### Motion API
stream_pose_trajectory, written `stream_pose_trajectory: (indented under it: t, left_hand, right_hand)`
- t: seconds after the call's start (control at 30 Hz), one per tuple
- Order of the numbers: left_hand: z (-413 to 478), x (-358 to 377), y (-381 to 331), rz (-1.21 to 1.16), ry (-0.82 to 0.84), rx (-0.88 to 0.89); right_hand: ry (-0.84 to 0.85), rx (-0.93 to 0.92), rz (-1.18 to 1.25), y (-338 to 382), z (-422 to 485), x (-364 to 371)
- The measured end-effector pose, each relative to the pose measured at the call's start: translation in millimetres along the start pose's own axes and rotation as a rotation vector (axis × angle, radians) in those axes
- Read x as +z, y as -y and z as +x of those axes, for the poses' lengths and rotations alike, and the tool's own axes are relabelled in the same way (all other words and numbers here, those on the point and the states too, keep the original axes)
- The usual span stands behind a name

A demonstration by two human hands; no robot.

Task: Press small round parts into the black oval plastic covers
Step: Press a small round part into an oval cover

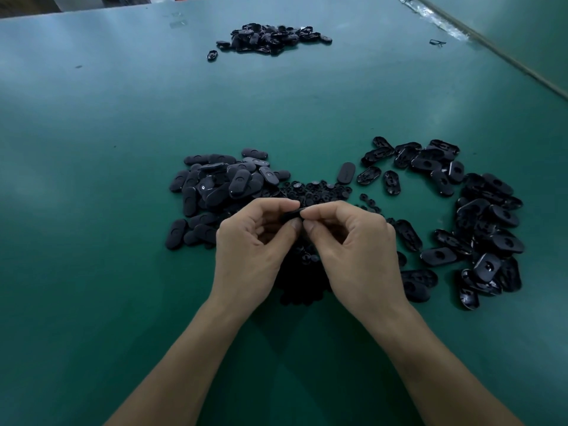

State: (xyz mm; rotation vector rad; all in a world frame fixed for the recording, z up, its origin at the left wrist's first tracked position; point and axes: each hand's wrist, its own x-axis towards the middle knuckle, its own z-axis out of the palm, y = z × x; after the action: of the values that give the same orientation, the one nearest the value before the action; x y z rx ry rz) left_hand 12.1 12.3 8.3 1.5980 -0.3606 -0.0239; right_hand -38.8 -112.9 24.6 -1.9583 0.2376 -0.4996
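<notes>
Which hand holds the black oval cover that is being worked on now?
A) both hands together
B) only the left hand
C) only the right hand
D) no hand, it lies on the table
A: the left hand and the right hand both pinch one black cover between thumb and forefinger.

The desk (123, 149) has a smooth green covering with a soft sheen. The left heap (215, 189) of black plastic covers looks matt and smooth; the right heap (479, 216) and far heap (270, 38) shine glossy. The small round parts (316, 189) are dull black plastic.
</notes>
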Motion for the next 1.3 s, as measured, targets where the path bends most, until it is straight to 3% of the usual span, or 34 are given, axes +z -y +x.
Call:
stream_pose_trajectory:
  t: [0.27,0.47,0.63,0.83,1.3]
  left_hand:
    - [1,-2,3,-0.013,-0.005,-0.024]
    - [1,0,2,-0.020,0.026,-0.023]
    - [0,-2,3,-0.048,0.033,-0.037]
    - [1,-3,4,-0.137,-0.001,-0.063]
    - [2,-5,8,-0.074,0.011,-0.053]
  right_hand:
    - [0.079,0.011,0.059,-3,4,-6]
    - [0.044,-0.057,-0.070,-5,6,-11]
    - [0.141,-0.028,0.002,-8,10,-16]
    - [0.136,-0.059,0.019,-9,12,-19]
    - [0.145,0.014,0.053,-8,10,-15]
